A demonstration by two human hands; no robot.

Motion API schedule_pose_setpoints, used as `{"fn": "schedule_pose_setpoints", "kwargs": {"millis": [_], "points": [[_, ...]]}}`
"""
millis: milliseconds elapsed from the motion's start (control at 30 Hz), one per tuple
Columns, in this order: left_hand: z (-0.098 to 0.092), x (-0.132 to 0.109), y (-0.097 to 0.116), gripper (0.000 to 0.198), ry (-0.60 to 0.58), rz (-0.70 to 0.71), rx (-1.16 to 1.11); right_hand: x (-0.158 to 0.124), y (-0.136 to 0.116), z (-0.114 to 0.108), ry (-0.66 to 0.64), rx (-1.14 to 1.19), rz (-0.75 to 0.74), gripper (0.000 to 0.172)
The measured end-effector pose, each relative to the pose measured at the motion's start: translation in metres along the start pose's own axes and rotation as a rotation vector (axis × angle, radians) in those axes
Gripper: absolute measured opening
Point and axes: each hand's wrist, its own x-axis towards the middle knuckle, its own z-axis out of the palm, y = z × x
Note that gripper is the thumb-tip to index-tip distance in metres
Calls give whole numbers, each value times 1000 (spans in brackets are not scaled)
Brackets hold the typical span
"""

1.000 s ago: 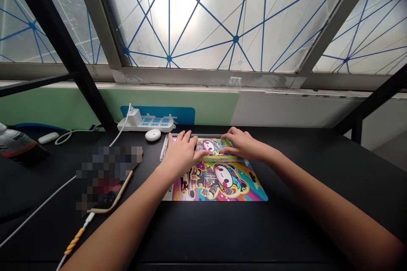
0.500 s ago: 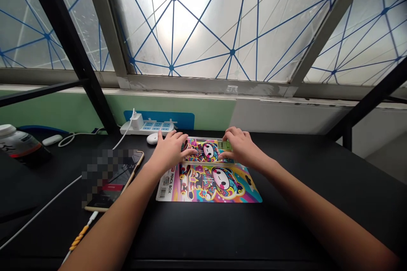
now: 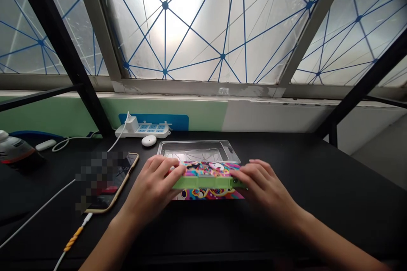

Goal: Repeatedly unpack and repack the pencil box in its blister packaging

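Note:
A colourful pencil box (image 3: 203, 170) with a light green side is gripped at its two ends, tilted so that the green edge faces me. My left hand (image 3: 155, 182) is closed around its left end, and my right hand (image 3: 262, 184) closes on the right end. Beneath it, a printed cardboard sheet (image 3: 206, 194) shows only along a strip; the box and my hands cover the rest. Just behind the box lies a clear plastic blister tray (image 3: 197, 146) with nothing visible inside.
A phone (image 3: 111, 186) in a gold-edged case, plugged into a white cable, lies on the left. Behind stand a white power strip (image 3: 144, 129) and a round white object (image 3: 149, 140). A bottle (image 3: 15, 152) is at far left. Black metal frame bars rise on both sides.
Both hands have drawn the pencil box toward me, out of the clear tray, and tipped its green side to the front. The emptied tray shows behind, and the view has shifted slightly.

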Motion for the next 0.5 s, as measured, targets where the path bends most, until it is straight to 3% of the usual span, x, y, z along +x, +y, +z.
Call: {"fn": "schedule_pose_setpoints", "kwargs": {"millis": [133,233,400,500], "points": [[10,-39,8,51,-111,-195,-148,-24,-16,14,-8,75,-26,33],[12,-53,7,67,-237,-379,-280,-26,-15,23,-54,188,5,25],[17,-56,7,81,-273,-507,-309,-29,-5,24,-245,371,198,68],[20,-56,7,83,-288,-552,-342,-28,0,19,-310,489,279,61]]}}
